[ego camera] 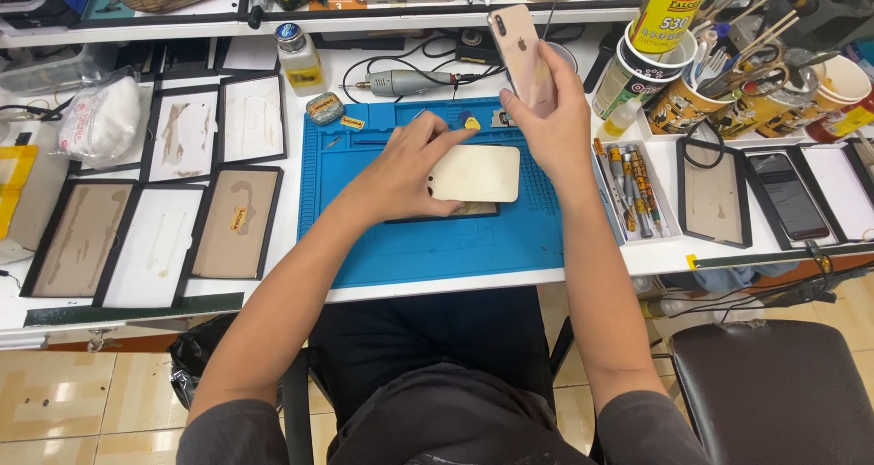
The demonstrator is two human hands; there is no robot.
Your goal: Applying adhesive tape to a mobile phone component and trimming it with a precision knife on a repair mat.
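— What do your hands hold at this moment?

— My right hand (555, 123) is closed around a pink-gold phone (522, 57). I hold it upright, with its back side to me, above the 12 o'clock edge of the blue mat (428, 246). My left hand (401, 169) is quite flat, the fingers only a little bent, and it presses on the cream back cover (475, 173). This cover lies on a dark phone body, near the middle of the mat.

— And what is around them on the bench (300, 224)?

— At 3 o'clock of the mat there is a tray with screwdrivers (628, 187), and more far a dark phone (790, 201) lying flat. At 9 o'clock several black framed panels (187, 201) lie side by side. At 12 o'clock I see a grey rotary tool (405, 83) and a small bottle of yellow liquid (299, 57). At 1 o'clock stand cups full of tools (728, 73)
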